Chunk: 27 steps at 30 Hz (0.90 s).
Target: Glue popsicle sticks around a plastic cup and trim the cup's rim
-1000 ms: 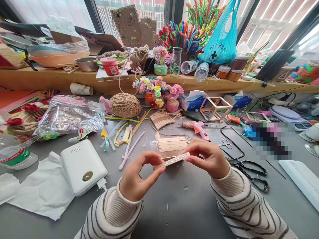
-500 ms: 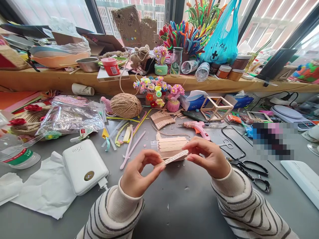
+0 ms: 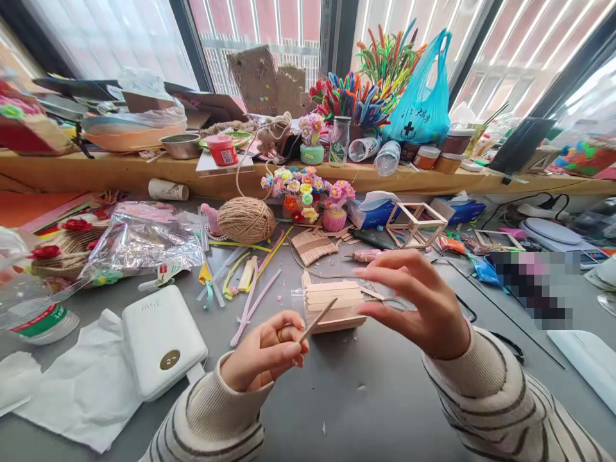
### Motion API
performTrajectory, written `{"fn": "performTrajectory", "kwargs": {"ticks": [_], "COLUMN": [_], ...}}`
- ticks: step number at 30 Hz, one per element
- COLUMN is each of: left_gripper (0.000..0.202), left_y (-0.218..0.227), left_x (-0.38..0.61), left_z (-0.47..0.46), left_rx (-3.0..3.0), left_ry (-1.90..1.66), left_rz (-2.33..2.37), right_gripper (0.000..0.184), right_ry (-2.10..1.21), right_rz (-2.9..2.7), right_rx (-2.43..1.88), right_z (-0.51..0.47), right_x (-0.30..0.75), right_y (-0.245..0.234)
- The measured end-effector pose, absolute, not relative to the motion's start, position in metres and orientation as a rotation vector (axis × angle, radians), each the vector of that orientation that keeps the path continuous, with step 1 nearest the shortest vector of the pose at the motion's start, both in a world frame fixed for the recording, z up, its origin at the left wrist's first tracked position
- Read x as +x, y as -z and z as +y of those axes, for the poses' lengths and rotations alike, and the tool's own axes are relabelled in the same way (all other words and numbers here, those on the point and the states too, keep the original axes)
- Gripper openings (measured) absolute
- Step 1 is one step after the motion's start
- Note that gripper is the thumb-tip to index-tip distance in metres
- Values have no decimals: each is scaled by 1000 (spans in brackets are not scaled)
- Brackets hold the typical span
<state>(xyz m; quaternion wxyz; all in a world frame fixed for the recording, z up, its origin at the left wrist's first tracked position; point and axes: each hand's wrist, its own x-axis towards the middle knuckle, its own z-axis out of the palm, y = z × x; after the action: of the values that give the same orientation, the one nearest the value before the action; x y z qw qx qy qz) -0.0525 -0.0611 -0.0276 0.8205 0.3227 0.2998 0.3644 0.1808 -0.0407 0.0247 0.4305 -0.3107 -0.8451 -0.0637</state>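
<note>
Craft stick [image 3: 318,318] is pinched at its lower end by the left hand [image 3: 262,356] and tilts upward above the grey worktop [image 3: 366,398]. Right hand [image 3: 416,301] hovers released, fingers spread, beside the stick panel [image 3: 347,313] lying on the worktop.

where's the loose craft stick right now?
Head view, low centre: craft stick pinched in the left hand, slanting up-right in front of the glued stick panel, with the right hand just to its right.

Thin wood stick [image 3: 318,318], tilted up-right, pinched in L hand [image 3: 262,353].
</note>
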Motion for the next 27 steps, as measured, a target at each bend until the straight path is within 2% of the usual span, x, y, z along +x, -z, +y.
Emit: {"fn": "performTrajectory", "kwargs": {"ticks": [4,11,18,27], "left_gripper": [29,33,33,32], "left_y": [34,40,40,38], "left_x": [-54,-52,-50,-50], "left_z": [-58,-55,-55,-57], "left_rx": [671,640,641,656], "left_ry": [-706,-685,-644,-599], "left_rz": [611,620,594,601], "right_gripper": [23,23,35,32], "right_ry": [445,887,869,762], "right_rz": [-2206,-2321,-2357,-2398], "right_rx": [-654,-435,-388,-352], "right_z": [-45,-56,-57,-58], "right_x": [174,166,167,168], "right_y": [-38,-48,-46,-45]}}
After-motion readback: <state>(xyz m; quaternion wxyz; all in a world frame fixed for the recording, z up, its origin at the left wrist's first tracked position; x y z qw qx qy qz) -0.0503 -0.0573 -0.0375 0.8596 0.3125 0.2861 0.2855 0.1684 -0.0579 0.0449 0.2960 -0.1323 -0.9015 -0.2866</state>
